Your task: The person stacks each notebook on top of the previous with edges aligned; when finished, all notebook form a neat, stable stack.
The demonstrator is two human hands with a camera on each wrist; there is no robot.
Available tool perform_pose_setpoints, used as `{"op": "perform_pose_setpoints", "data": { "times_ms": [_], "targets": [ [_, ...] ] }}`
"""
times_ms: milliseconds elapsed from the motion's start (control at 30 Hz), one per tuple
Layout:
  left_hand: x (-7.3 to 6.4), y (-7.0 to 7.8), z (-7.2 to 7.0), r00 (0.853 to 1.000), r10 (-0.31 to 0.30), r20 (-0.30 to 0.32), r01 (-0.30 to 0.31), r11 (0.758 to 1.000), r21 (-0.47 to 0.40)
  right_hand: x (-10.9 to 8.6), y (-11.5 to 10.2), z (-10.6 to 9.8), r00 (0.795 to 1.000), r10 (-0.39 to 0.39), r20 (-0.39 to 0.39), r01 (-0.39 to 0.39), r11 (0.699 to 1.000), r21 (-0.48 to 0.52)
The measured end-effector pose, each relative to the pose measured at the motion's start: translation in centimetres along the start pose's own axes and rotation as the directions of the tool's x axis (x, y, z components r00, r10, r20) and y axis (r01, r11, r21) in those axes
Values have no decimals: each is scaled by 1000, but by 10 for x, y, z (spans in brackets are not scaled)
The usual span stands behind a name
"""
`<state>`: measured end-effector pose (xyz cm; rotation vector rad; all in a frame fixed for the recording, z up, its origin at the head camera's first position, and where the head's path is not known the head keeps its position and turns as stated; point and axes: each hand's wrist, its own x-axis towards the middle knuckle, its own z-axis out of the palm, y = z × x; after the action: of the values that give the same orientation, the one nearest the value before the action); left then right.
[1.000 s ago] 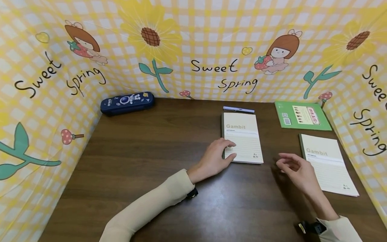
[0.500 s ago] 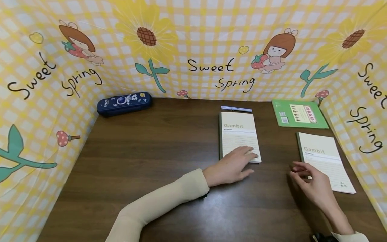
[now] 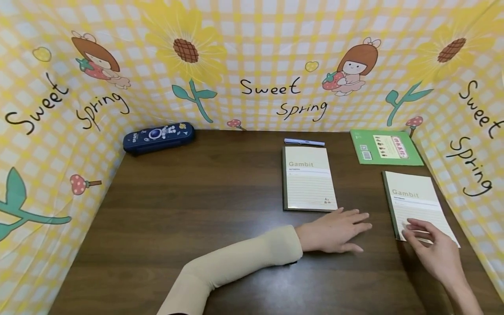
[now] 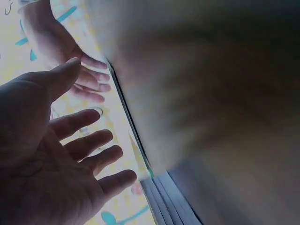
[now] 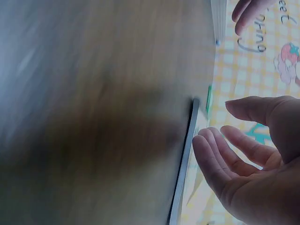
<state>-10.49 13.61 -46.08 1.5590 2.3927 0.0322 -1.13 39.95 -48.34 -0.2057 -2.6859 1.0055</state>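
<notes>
Two cream-coloured "Gambit" notebooks with dark spines lie on the table: the middle notebook (image 3: pixel 309 179) and the right notebook (image 3: pixel 415 199). My left hand (image 3: pixel 334 232) is in the space between them, fingers spread and fairly straight, palm down, near the middle notebook's lower right corner. It holds nothing; its bare palm shows in the left wrist view. Over the lower part of the right notebook is my right hand (image 3: pixel 437 251), thumb and fingers loosely bent. The right wrist view shows a gap between that thumb and the fingers (image 5: pixel 213 161), beside the notebook's dark spine (image 5: pixel 184 159).
A blue-violet pen (image 3: pixel 304 142) lies just behind the middle notebook. Behind the right notebook is a green booklet (image 3: pixel 364 148). A navy pencil case (image 3: pixel 159 138) with space pictures stands at the back left. Yellow checked cloth (image 3: pixel 260 52) walls in the brown table (image 3: pixel 189 210).
My left hand has swept rightward off the middle notebook, its fingers spreading. My right hand has moved right, from beside the right notebook to over its lower part. The notebooks keep their places.
</notes>
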Motion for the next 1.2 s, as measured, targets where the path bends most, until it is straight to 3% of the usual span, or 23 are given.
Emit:
{"op": "perform_pose_setpoints", "data": {
  "times_ms": [200,433,733,867,1200],
  "targets": [
    [27,23,4,995,-5,98,0,999,54,-8,16,-16,995,95,-9,-95,983,-158],
    [53,45,6,989,-3,145,-12,995,102,-14,31,-31,973,226,44,-196,913,-357],
    [74,52,-3,979,-67,190,36,987,157,-22,45,-33,963,223,150,-146,903,-405],
    [76,54,-5,971,-82,225,40,982,184,-23,47,-33,957,235,171,-150,904,-401],
    [75,54,1,971,-98,217,51,976,214,-26,43,-34,951,222,216,-126,914,-387]
  ]
}}
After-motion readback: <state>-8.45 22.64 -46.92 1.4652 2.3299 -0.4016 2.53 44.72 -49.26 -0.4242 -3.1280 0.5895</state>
